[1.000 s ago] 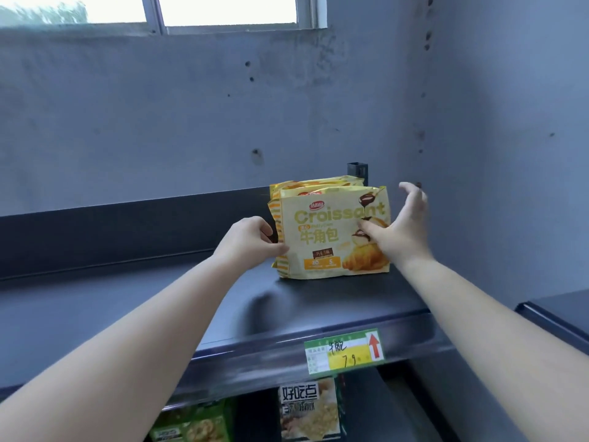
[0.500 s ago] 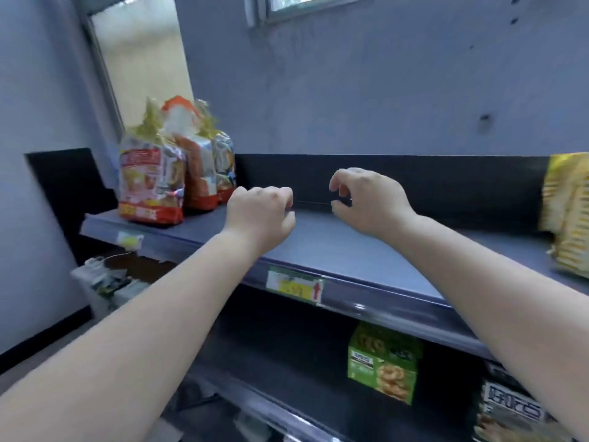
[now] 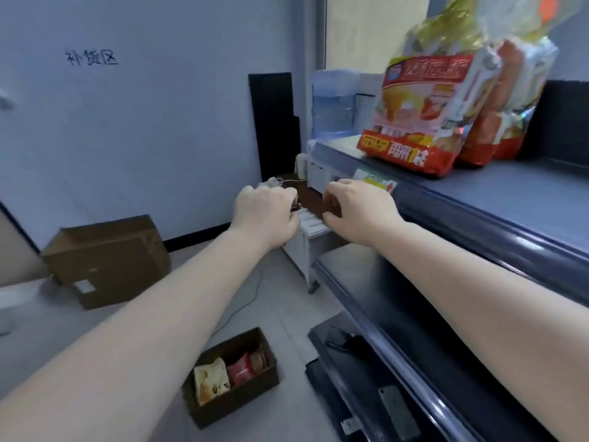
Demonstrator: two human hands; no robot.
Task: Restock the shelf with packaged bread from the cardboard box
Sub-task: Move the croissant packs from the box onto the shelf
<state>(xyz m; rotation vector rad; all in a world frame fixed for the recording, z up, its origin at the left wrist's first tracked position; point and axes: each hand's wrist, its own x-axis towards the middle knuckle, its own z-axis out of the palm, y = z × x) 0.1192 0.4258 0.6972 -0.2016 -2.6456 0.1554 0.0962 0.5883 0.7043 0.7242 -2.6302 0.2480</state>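
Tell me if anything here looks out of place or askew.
The front bread bag on the top shelf leans and its base juts over the shelf's front edge. On the floor beside the open cardboard box, flat dark panels lie loose by the shelf's foot. Nothing looks spilled or torn.

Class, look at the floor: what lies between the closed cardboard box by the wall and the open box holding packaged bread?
In the head view, only bare grey floor between the closed box and open box; the left forearm crosses the view above.
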